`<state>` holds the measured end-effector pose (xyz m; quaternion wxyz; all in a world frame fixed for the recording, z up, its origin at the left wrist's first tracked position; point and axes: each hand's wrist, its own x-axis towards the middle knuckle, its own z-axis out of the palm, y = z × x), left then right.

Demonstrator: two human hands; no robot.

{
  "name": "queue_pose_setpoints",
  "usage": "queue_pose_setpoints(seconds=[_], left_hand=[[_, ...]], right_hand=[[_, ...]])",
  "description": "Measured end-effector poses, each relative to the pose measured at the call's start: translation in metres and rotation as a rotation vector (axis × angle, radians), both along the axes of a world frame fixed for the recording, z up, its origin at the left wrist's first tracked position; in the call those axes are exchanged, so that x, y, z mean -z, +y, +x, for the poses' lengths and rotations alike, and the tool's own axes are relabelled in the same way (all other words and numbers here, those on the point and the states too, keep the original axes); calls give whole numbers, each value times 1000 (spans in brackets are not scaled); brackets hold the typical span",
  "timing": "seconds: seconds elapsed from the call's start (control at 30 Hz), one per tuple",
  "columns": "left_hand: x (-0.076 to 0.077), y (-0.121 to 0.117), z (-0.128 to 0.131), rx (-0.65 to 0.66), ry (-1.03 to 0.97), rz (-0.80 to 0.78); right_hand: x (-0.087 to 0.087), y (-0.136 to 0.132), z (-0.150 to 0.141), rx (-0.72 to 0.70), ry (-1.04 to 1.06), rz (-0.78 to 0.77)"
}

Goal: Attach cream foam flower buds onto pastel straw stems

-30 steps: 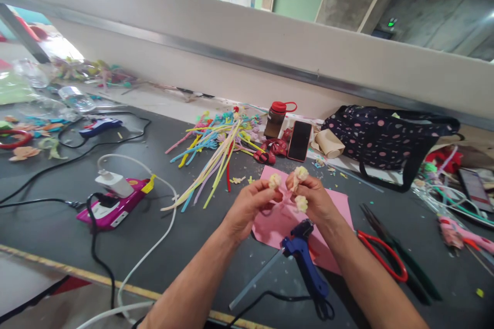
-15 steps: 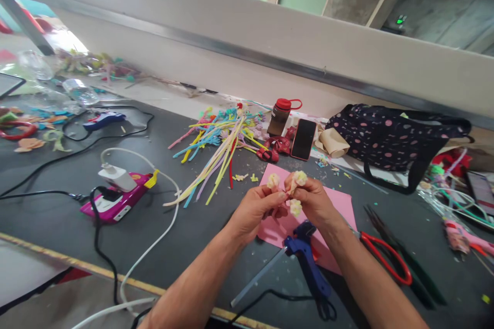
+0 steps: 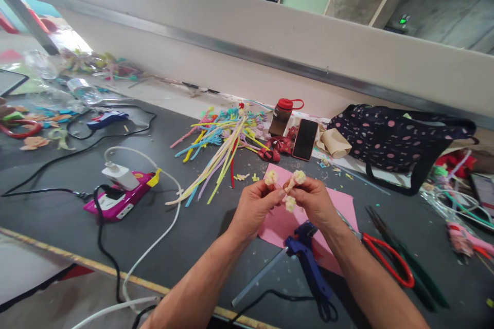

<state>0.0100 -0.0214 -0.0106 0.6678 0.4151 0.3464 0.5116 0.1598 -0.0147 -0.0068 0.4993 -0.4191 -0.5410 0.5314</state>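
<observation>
Head cam: three small, bumpy, pale-yellow flower heads (image 3: 299, 177), kinda like popcorn, sit between the hands, above one flat pink sheet (image 3: 341, 208). Left hand (image 3: 250, 208) and right hand (image 3: 317, 200) both pinch at them, thumbs against fingers, so the stems are mostly hidden. One dark-blue plastic glue gun (image 3: 307, 259) overlaps the sheet; the right forearm (image 3: 368, 267) partly covers one pair of red-handled scissors (image 3: 393, 257).

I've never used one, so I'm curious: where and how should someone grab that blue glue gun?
Probably by the handle of the blue glue gun, with the right hand, from the near table edge: the slim handle slants that way, while its nozzle end points away. The glue stick jutting out at left is best avoided.
</observation>
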Motion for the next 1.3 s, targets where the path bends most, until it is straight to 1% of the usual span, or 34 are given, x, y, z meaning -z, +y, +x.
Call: queue_pose_setpoints(seconds=[0.13,0.23,0.37,0.47,0.53,0.7,0.83,0.93,1.07,1.13,1.2,1.3], left_hand=[[-2,-1,0,-22,24,37],[-3,0,0,9,45,17],[-2,2,-1,61,16,-66],[-1,2,-2,79,-18,-87],[-1,1,-2,52,-25,-69],[-3,-2,-2,-39,11,43],[-5,-2,-2,-7,26,49],[-5,-1,-2,-34,62,54],[-3,2,-4,-124,126,89],[0,4,-5,-158,203,114],[3,5,-5,-186,313,166],[6,6,-6,-199,464,247]], right_hand=[[-5,-1,0,12,-32,-33],[-7,-1,3,19,-41,-31],[-8,-1,4,17,-47,36],[-6,-2,2,3,-64,83],[-4,-2,0,22,-73,83],[-1,-2,-3,60,-115,7],[-7,-4,-2,78,-191,32],[-15,-8,-3,95,-316,114],[-20,-13,-4,73,-569,308],[-21,-16,-3,61,-739,434],[-22,-19,-1,66,-955,551],[-27,-26,1,72,-1267,685]])
